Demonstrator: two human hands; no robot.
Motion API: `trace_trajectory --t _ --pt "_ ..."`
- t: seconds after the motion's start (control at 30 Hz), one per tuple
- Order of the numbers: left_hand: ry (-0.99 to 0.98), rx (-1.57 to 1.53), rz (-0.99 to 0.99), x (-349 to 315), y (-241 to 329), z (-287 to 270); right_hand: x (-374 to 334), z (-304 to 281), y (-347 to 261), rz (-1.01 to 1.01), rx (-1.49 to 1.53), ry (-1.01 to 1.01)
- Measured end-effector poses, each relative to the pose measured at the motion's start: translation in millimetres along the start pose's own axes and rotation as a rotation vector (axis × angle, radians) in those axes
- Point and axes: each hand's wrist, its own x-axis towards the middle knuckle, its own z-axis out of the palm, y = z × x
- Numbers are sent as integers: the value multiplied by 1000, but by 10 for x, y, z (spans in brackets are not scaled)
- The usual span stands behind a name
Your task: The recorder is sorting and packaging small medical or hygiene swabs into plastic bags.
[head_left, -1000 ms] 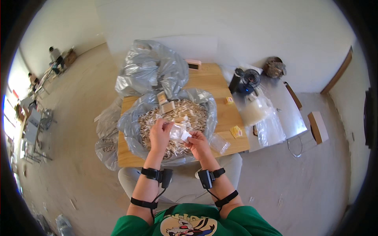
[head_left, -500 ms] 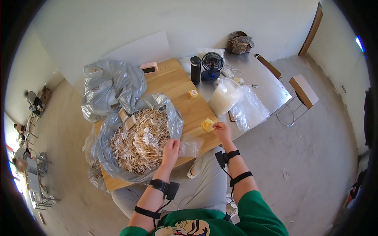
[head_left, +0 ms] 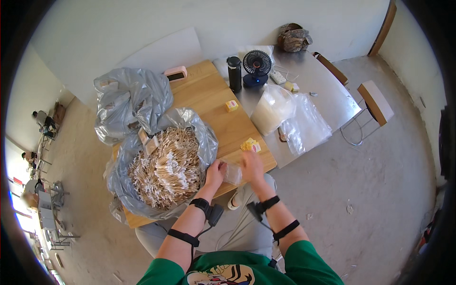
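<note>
Head view: left hand [head_left: 214, 172] pinches small clear bag [head_left: 232, 173]; right hand [head_left: 251, 165] blurred, grip unclear.

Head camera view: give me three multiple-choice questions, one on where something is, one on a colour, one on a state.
1. Where is the small fan?
A. beside the dark bottle
B. on the floor
C. inside the grey bag

2. What colour is the person's shirt?
A. red
B. green
C. white

3. How is the grey bag of cotton swabs?
A. tied shut
C. empty
B. open and full

Answers: A, fan stands next to the bottle; B, green sleeves show; B, swabs fill the open bag.
</note>
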Motion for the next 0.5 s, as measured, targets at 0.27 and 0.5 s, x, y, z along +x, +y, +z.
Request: trace_trajectory --t 0.27,0.5 --pt "-48 -74 -146 34 -70 -166 -349 486 -415 -48 1 -194" --pt "-7 -297 86 -311 633 -1001 -397 538 -457 -85 -378 -313"
